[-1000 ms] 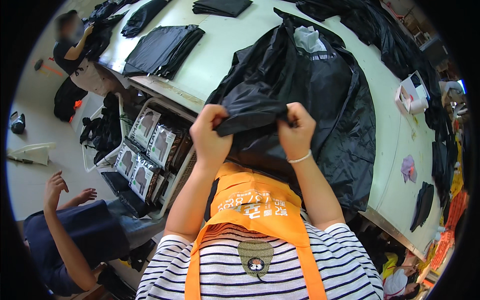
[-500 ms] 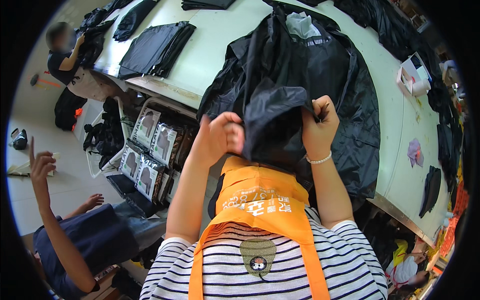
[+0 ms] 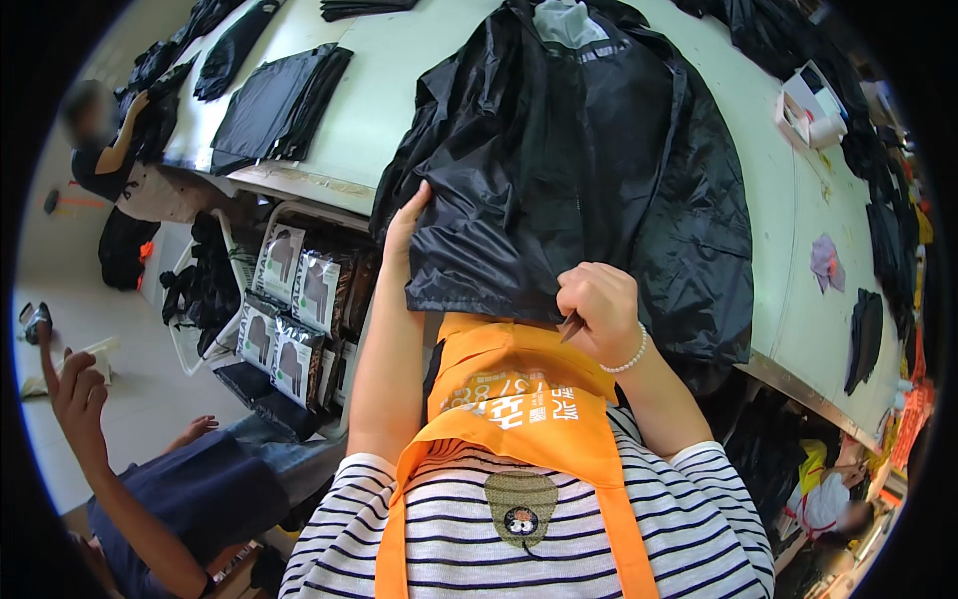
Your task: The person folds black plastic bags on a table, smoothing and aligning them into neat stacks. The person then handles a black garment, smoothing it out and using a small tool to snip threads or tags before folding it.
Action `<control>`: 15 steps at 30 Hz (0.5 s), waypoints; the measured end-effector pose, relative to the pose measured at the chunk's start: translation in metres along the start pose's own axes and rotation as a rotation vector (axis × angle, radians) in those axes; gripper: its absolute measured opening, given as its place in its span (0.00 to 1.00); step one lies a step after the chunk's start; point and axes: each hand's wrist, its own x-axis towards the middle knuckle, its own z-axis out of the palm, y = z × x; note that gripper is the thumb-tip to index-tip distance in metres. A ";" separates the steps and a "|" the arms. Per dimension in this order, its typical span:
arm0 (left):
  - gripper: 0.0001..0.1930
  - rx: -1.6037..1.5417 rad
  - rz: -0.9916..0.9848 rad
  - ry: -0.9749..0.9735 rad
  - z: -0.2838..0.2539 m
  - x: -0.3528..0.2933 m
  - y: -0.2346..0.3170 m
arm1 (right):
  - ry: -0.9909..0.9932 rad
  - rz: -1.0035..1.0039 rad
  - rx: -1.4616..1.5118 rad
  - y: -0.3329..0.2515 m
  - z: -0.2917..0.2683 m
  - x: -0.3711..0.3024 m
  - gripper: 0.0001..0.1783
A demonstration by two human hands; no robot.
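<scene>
A black jacket [image 3: 589, 170] with a light collar lining lies spread in front of me, its hem hanging at the table's near edge. At its left side is my left hand [image 3: 403, 228]; one digit stretches along the cloth and the other fingers are hidden under the jacket, so it appears to grip the edge. My right hand [image 3: 599, 304] is closed in a fist just over the hem. From that fist sticks a small, dark pointed blade, like thread snips [image 3: 572, 326]; their handles are covered by my fingers.
Folded black garments [image 3: 277, 105] are stacked on the table [image 3: 374, 100] at the far left. Below its edge stands a white basket [image 3: 274, 220] with packaged garments. A white box [image 3: 810, 105] and a purple cloth [image 3: 826, 262] lie at right. A co-worker's raised hand [image 3: 75, 394] is at lower left.
The lifted black fabric has come down and now lies flatter. My left hand has moved up and left to the jacket's side. My right hand has lowered to the hem, bringing the blade into view.
</scene>
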 end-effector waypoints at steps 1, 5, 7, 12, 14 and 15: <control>0.21 0.154 0.016 0.177 0.009 -0.004 -0.002 | 0.049 0.047 0.043 0.003 0.002 -0.005 0.18; 0.17 0.261 0.189 0.343 -0.014 -0.008 -0.014 | 0.110 0.314 0.185 -0.003 0.002 -0.009 0.20; 0.18 0.291 0.227 0.341 -0.015 -0.016 -0.015 | 0.095 0.368 0.206 -0.001 0.004 -0.015 0.19; 0.21 0.306 0.404 0.406 -0.035 -0.009 -0.005 | -0.263 0.495 0.346 -0.006 0.012 -0.019 0.14; 0.25 0.533 0.608 0.513 -0.058 -0.005 -0.008 | -0.353 0.639 0.420 -0.006 0.014 -0.028 0.12; 0.29 0.626 0.620 0.566 -0.054 -0.009 -0.011 | -0.317 0.652 0.363 0.004 0.011 -0.040 0.12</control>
